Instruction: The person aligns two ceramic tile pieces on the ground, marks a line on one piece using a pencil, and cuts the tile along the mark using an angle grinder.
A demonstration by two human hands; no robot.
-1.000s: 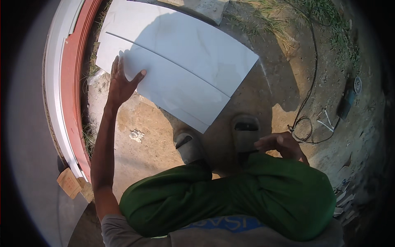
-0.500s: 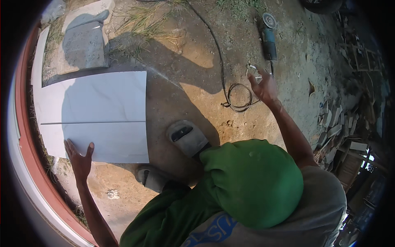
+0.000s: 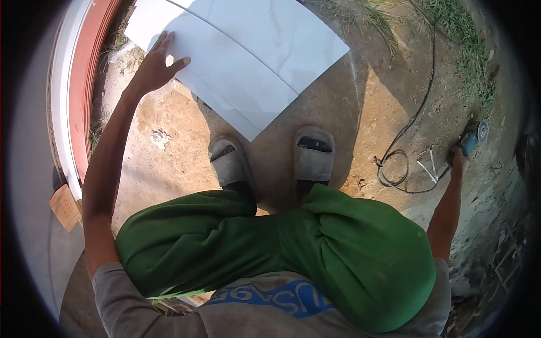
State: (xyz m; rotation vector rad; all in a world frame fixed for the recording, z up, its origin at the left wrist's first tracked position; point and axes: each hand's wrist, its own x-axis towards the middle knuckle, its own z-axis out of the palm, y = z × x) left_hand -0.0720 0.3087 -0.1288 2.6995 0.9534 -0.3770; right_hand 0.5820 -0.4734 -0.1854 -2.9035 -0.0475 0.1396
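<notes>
Near the top of the head view lies a large white tile sheet with a thin dark line running across it. At its left edge rests my left hand, flat with thumb and fingers apart. Far out to the right, my right hand is wrapped around the body of a blue-green angle grinder. The grinder's round disc points away from me. Beside my right hand, thin white strips lie on the dirt.
My feet in grey slides stand just below the tile. A black cord runs down the right side into a loop near the grinder. Grass grows at upper right. A red-and-white edge and a brown piece are at left.
My right hand has gone from open above the cord to gripping the grinder. The view has turned, so the tile appears higher and tilted. My left hand stays at the tile's edge.
</notes>
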